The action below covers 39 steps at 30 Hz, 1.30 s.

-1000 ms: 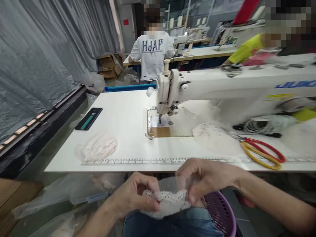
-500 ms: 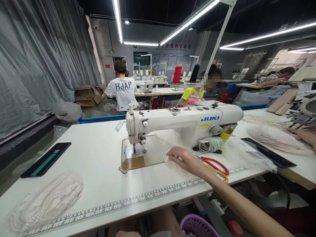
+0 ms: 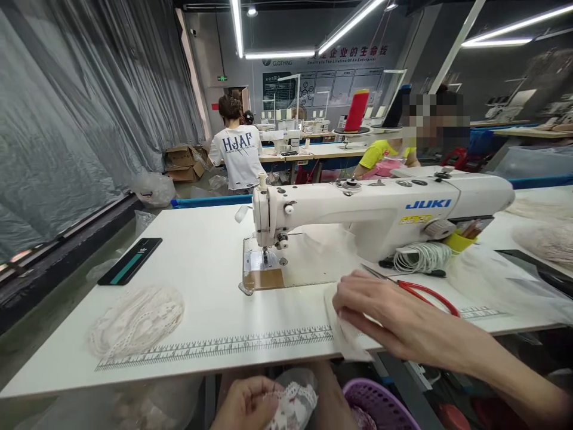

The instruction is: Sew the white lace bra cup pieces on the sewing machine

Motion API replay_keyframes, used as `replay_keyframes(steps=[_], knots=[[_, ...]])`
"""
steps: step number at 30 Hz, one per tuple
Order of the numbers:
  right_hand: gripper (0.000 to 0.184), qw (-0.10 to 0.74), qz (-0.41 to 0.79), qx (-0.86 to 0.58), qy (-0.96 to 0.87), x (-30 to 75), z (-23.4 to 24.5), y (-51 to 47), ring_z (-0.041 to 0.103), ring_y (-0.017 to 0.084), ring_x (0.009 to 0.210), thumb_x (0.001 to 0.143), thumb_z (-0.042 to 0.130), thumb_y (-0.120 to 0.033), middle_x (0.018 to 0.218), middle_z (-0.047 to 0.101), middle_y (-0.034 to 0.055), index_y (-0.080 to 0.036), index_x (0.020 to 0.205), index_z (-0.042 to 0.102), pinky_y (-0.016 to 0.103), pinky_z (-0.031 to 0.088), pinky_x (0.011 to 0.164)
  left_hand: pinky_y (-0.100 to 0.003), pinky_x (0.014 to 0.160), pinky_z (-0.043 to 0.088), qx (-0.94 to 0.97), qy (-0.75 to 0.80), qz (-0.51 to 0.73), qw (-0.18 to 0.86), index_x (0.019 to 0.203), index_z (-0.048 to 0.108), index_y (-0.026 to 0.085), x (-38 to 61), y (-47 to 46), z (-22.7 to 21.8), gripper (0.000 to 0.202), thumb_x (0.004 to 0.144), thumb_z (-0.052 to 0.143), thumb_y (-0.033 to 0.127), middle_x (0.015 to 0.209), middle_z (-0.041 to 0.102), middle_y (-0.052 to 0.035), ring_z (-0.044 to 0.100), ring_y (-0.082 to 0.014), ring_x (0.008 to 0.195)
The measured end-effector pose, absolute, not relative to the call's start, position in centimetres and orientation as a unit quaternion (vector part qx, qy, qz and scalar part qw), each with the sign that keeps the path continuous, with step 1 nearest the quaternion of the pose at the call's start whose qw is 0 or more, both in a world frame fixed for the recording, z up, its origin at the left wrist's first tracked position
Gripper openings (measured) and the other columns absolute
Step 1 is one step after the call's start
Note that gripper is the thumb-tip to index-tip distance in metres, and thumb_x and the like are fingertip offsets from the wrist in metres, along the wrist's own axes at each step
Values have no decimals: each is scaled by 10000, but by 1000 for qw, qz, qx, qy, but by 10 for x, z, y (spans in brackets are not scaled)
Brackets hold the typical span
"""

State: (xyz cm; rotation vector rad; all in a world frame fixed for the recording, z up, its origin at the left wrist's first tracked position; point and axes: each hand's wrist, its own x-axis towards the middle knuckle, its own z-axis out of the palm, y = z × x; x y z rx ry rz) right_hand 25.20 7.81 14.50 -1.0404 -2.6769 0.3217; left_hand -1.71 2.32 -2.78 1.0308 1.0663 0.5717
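Note:
Low at the table's front edge, my left hand (image 3: 246,403) pinches a piece of white lace trim (image 3: 296,401) between thumb and fingers. My right hand (image 3: 380,310) reaches in from the right, fingers closed on a thin white fabric piece (image 3: 347,341) that hangs over the table edge. Just beyond that hand lie scissors with red handles (image 3: 430,292), partly hidden by it. The white sewing machine (image 3: 376,203) stands behind, its needle area (image 3: 265,258) bare of fabric. A coiled lace bundle (image 3: 138,322) rests on the left of the table.
A printed ruler scale (image 3: 233,345) runs along the front edge. At left lies a black-and-green flat case (image 3: 129,261). Coiled white cord (image 3: 421,258) and a yellow cup (image 3: 461,240) sit by the machine. Below is a purple basket (image 3: 380,397). Co-workers sit beyond.
My left hand has come up into view with the lace. The right hand has drawn the white fabric toward the front edge. The view has shifted, moving the machine rightward in the picture.

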Motion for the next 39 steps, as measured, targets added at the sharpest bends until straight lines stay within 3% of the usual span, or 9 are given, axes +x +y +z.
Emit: replay_keyframes(steps=[4, 8, 11, 14, 22, 31, 35, 39], knots=[[99, 87, 277, -330, -898, 223, 145, 35, 562, 145, 791, 932, 444, -258, 819, 599, 0, -239, 900, 535, 223, 407, 671, -218, 643, 371, 454, 486, 329, 670, 817, 702, 87, -4, 22, 9, 490, 665, 690, 553, 742, 645, -56, 515, -127, 680], [150, 125, 367, -334, -859, 189, 98, 33, 553, 135, 696, 931, 438, -281, 754, 601, 2, -209, 862, 551, 228, 403, 643, -221, 636, 381, 385, 446, 303, 749, 914, 704, 106, 4, 21, 33, 478, 653, 720, 506, 696, 625, -34, 513, -117, 651], [227, 159, 367, -364, -841, 171, 58, 37, 507, 131, 598, 934, 399, -297, 693, 580, 18, -174, 815, 547, 231, 369, 556, -209, 606, 376, 329, 440, 272, 790, 946, 703, 125, 0, 17, 36, 463, 635, 744, 465, 702, 615, -20, 484, -87, 602], [220, 172, 367, -371, -835, 167, 40, 36, 521, 140, 636, 923, 413, -310, 742, 601, 36, -171, 819, 549, 232, 370, 559, -214, 655, 389, 312, 419, 275, 807, 962, 702, 121, -9, 11, 34, 416, 641, 750, 381, 776, 631, -43, 507, -90, 653], [191, 147, 398, -367, -828, 169, 39, 30, 511, 134, 622, 912, 421, -290, 732, 591, 25, -179, 814, 541, 225, 343, 529, -243, 733, 406, 324, 370, 263, 830, 1023, 689, 109, -22, 7, 29, 367, 700, 685, 285, 822, 650, -76, 551, -119, 727], [165, 165, 446, -332, -815, 165, 33, 30, 387, 101, 523, 924, 395, -283, 638, 473, -27, -184, 825, 484, 218, 273, 482, -282, 792, 449, 380, 398, 291, 783, 1130, 639, 105, -22, -4, 22, 460, 741, 706, 340, 878, 689, -106, 616, -167, 801], [138, 152, 456, -331, -812, 166, 32, 33, 371, 101, 514, 928, 406, -293, 593, 418, -54, -190, 871, 480, 217, 263, 487, -252, 718, 446, 372, 445, 294, 760, 1052, 674, 78, -23, -6, 18, 468, 706, 729, 388, 818, 698, -103, 609, -148, 720], [197, 149, 482, -327, -799, 173, 26, 36, 384, 110, 515, 948, 373, -327, 606, 458, -36, -189, 891, 503, 221, 278, 484, -214, 624, 406, 365, 480, 260, 754, 988, 702, 80, -35, -7, 15, 450, 684, 740, 410, 759, 692, -85, 561, -111, 632]])
